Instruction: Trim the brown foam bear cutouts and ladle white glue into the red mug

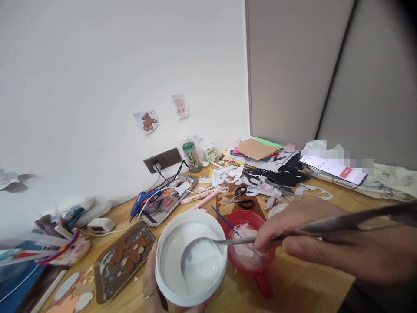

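Observation:
My left hand point(150, 278) is wrapped round the side of a white plastic tub point(159, 261) with thick white liquid in it. A large metal spoon point(234, 241) reaches into the tub, its round bowl holding some of the white liquid. My right hand point(302, 234) grips the long handle, which runs back towards the right edge. Just under that hand stands a red plastic cup point(265, 284) with a handle. It contains a pale pinkish-white mixture, and a thin blue stick point(224, 221) leans in it.
To the left lies a brown tray point(107, 291) with brown bear-shaped cut-outs. Behind are a blue glue gun point(143, 202), a metal tray point(163, 217), black scissors point(241, 198), paper scraps point(228, 174) and a green bottle point(191, 154). A phone point(334, 169) rests at the right.

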The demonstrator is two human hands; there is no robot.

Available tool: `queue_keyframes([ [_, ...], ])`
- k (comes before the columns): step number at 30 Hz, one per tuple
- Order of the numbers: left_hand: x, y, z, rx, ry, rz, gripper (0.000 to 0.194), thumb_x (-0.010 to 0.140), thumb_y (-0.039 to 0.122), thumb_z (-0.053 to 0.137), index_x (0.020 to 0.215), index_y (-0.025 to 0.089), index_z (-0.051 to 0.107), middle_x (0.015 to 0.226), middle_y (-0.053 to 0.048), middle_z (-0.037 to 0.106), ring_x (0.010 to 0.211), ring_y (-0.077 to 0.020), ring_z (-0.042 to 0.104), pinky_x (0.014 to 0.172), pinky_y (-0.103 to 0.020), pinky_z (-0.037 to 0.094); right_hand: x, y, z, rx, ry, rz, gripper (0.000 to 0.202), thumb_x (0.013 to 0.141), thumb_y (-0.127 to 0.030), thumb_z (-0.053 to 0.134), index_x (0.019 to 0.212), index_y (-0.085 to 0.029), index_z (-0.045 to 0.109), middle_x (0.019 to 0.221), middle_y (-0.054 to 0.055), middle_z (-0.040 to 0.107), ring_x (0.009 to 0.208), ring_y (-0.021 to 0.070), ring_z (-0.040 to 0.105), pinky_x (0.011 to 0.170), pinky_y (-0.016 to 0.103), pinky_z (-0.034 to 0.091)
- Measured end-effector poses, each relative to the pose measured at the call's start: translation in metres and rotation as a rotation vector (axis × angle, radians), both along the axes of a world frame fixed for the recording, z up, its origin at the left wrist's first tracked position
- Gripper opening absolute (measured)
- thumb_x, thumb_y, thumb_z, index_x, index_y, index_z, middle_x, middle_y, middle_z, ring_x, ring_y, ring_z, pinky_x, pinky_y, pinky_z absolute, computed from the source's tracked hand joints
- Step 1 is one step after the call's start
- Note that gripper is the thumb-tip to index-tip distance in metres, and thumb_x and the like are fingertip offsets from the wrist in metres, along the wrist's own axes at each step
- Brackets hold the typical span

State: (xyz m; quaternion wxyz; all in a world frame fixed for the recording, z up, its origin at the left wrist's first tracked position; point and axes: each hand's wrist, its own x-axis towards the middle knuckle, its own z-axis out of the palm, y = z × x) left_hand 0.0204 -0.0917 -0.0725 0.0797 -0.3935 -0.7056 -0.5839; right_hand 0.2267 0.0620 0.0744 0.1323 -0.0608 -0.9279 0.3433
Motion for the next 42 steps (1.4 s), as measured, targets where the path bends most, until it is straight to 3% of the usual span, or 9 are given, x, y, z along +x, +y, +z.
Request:
queue_keyframes([
  [6, 0.002, 0.002, 0.002, -0.004, -0.013, 0.013, 0.096, 0.045, 0.029, 0.072, 0.129, 0.016, 0.026, 0.13, -0.013, 0.035, 0.119, -0.0295, 0.033, 0.101, -0.044, 0.024, -0.019, 0.016, -0.014, -0.627, 0.036, -0.016, 0.03, 0.087, -0.034, 0.035, 0.089, -0.014, 0.057, 0.085, 0.007, 0.064, 0.08, 0.0171, 0.061, 0.073, 0.03, 0.048],
  [11, -0.001, 0.003, 0.0, 0.032, 0.012, -0.008, 0.095, 0.046, 0.03, 0.072, 0.129, 0.016, 0.027, 0.13, -0.013, 0.035, 0.12, -0.0293, 0.031, 0.102, -0.044, 0.021, -0.039, 0.019, -0.022, -0.829, 0.087, -0.093, 0.027, 0.086, -0.033, 0.037, 0.079, -0.014, 0.055, 0.074, 0.009, 0.067, 0.068, 0.0185, 0.064, 0.065, 0.031, 0.05],
  [17, 0.002, 0.004, 0.0, 0.043, 0.012, 0.029, 0.096, 0.043, 0.032, 0.072, 0.128, 0.018, 0.028, 0.129, -0.012, 0.037, 0.117, -0.0314, 0.034, 0.101, -0.047, 0.022, -0.047, 0.018, -0.023, -0.94, 0.096, -0.132, 0.024, 0.083, -0.031, 0.038, 0.075, -0.014, 0.053, 0.071, 0.01, 0.068, 0.066, 0.0197, 0.065, 0.061, 0.029, 0.05],
  [21, 0.012, 0.005, 0.007, 0.028, -0.143, 0.034, 0.094, 0.047, 0.032, 0.07, 0.129, 0.021, 0.026, 0.13, -0.01, 0.036, 0.116, -0.03, 0.036, 0.098, -0.044, 0.029, -0.046, 0.019, -0.026, -1.024, 0.129, -0.177, 0.021, 0.082, -0.027, 0.039, 0.074, -0.014, 0.054, 0.069, 0.009, 0.068, 0.065, 0.0182, 0.065, 0.061, 0.026, 0.05],
  [30, 0.015, 0.003, 0.011, -0.001, -0.09, 0.079, 0.094, 0.049, 0.035, 0.068, 0.13, 0.014, 0.024, 0.131, -0.014, 0.034, 0.121, -0.0289, 0.03, 0.102, -0.045, 0.019, -0.04, 0.023, -0.02, -1.072, 0.17, -0.308, 0.022, 0.083, -0.027, 0.039, 0.071, -0.015, 0.053, 0.069, 0.01, 0.068, 0.066, 0.0174, 0.065, 0.06, 0.022, 0.05],
  [37, 0.019, 0.003, 0.014, -0.006, -0.124, 0.069, 0.091, 0.051, 0.03, 0.068, 0.13, 0.019, 0.023, 0.132, -0.013, 0.032, 0.114, -0.0295, 0.04, 0.089, -0.041, 0.041, -0.032, 0.029, -0.01, -1.077, 0.211, -0.36, 0.02, 0.082, -0.027, 0.042, 0.071, -0.015, 0.054, 0.072, 0.01, 0.068, 0.064, 0.0162, 0.065, 0.057, 0.02, 0.051],
  [42, 0.016, 0.001, 0.011, -0.005, -0.145, 0.051, 0.093, 0.05, 0.029, 0.068, 0.13, 0.02, 0.022, 0.132, -0.012, 0.032, 0.114, -0.0288, 0.039, 0.089, -0.041, 0.041, -0.016, 0.033, 0.004, -0.98, 0.261, -0.47, 0.017, 0.082, -0.024, 0.041, 0.071, -0.016, 0.052, 0.069, 0.009, 0.068, 0.064, 0.0152, 0.065, 0.057, 0.017, 0.049],
])
